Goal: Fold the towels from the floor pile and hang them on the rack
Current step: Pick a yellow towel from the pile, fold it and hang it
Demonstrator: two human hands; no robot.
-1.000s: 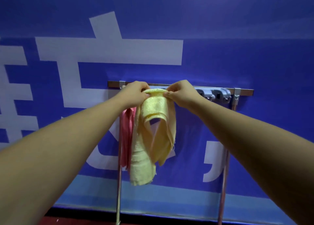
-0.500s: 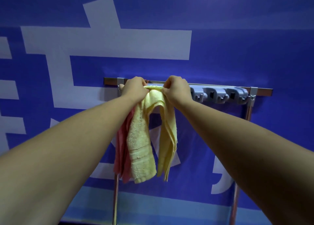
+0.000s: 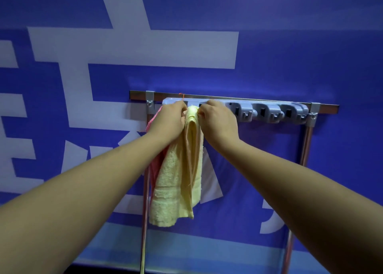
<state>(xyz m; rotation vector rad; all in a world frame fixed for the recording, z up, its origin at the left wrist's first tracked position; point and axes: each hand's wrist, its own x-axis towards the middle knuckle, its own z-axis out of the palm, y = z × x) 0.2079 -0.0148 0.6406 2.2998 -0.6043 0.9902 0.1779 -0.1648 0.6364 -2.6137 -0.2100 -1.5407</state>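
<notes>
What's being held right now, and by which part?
The yellow towel: left hand and right hand each pinch its bunched top fold, one per side, at the rack.

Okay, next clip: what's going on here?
A person is hanging a yellow towel on the rack. The left hand and right hand each pinch the towel's bunched top up at the grey hook strip, and the rest of it hangs down. A pink towel already hangs just to its left, partly hidden by the left arm. Three hooks to the right carry nothing.
</notes>
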